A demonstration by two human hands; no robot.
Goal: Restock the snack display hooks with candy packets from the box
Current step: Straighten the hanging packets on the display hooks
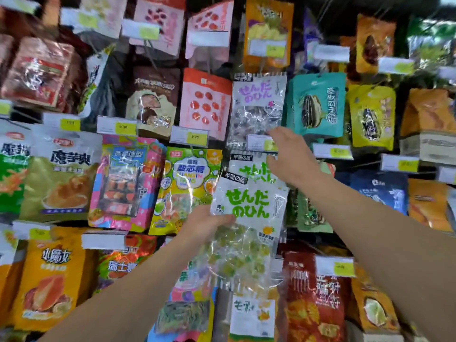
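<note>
Mid-restock: left hand (207,223) gripping 1 green packet (249,213) at frame center, not hooked yet; right hand (288,154) reaching w/ fingers spread toward hook's tag (262,143). Box out of view.

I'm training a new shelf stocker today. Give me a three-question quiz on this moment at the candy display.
1. True or false: the left hand holds the candy packet with green lettering.
2. The right hand is: A) gripping a box, B) reaching open toward the price tag under the packet with purple lettering, C) resting on a shelf.
3. What colour are the candies inside the held packet?

Key: 1 true; 2 B; 3 green and yellow.
</note>
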